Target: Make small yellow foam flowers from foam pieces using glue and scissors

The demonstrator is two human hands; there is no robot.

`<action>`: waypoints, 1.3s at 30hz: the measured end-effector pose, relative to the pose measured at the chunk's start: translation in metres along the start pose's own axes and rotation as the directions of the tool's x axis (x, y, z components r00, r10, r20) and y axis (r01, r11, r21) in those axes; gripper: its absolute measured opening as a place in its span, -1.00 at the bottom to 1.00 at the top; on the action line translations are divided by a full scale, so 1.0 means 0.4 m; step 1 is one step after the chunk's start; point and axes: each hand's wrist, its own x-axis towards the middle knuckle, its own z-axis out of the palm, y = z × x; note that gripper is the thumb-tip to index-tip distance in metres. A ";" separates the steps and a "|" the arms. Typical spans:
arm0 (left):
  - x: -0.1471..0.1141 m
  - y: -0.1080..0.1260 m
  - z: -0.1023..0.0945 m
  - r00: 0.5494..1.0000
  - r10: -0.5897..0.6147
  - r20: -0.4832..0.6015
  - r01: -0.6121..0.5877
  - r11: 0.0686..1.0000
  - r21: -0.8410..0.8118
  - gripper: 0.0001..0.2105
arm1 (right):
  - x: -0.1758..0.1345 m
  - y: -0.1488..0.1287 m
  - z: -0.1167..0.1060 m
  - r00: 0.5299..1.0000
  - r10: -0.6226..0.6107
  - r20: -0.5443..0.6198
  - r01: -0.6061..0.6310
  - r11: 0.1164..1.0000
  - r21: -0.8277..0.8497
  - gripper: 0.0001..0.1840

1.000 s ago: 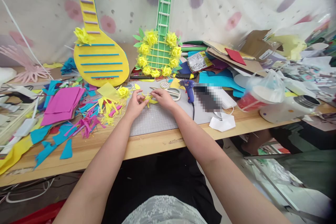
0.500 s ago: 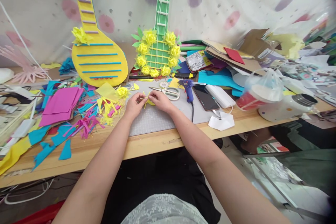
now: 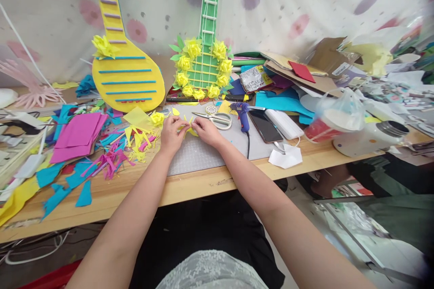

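Observation:
Over the grey cutting mat (image 3: 203,158), my left hand (image 3: 172,133) and my right hand (image 3: 206,131) meet with bent, pinching fingers. Between them is a small piece of yellow paper (image 3: 192,132), cut into pointed petal-like shapes; both hands grip it, and the fingers cover part of it. Just beyond my right hand lie scissors (image 3: 224,121) and a roll of tape (image 3: 211,109). A finished yellow paper flower (image 3: 157,118) sits left of my left hand. Right of the scissors is a blue glue gun (image 3: 243,117) with a black cord.
Behind stand a yellow lute shape (image 3: 129,76) and a green one (image 3: 206,70) ringed with yellow flowers. Magenta sheets (image 3: 79,135) and paper scraps cover the left side. To the right are a phone (image 3: 266,125), a white power bank (image 3: 285,124), a bagged cup (image 3: 334,122) and a jar (image 3: 373,137).
My left hand has turned and its fingers have shifted slightly on the yellow paper. My right hand stays nearly in place, still pinching.

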 end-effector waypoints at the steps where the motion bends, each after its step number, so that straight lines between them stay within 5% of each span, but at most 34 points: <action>1: 0.000 -0.002 0.000 1.000 -0.005 -0.004 0.005 1.000 0.006 -0.94 | 0.000 0.001 0.000 1.000 -0.005 0.001 0.005 1.000 -0.007 -0.76; 11: -0.004 -0.025 0.015 0.994 -0.039 0.099 0.031 0.996 0.082 -0.91 | -0.008 0.008 -0.001 0.996 -0.087 -0.014 0.086 0.995 -0.050 -0.84; 18: -0.004 -0.022 0.016 0.997 -0.024 0.068 0.018 0.995 0.094 -0.87 | -0.014 0.012 0.000 0.986 -0.161 -0.032 0.158 0.984 -0.083 -0.86; 29: -0.003 -0.024 0.008 0.995 -0.060 0.078 0.061 0.998 -0.008 -0.76 | -0.010 0.011 -0.001 0.993 -0.111 -0.027 0.111 0.994 -0.009 -0.93; 39: -0.003 -0.022 -0.002 0.993 -0.063 0.100 0.066 0.997 -0.028 -0.91 | -0.011 0.011 -0.001 0.996 -0.084 -0.010 0.085 0.990 0.115 -0.94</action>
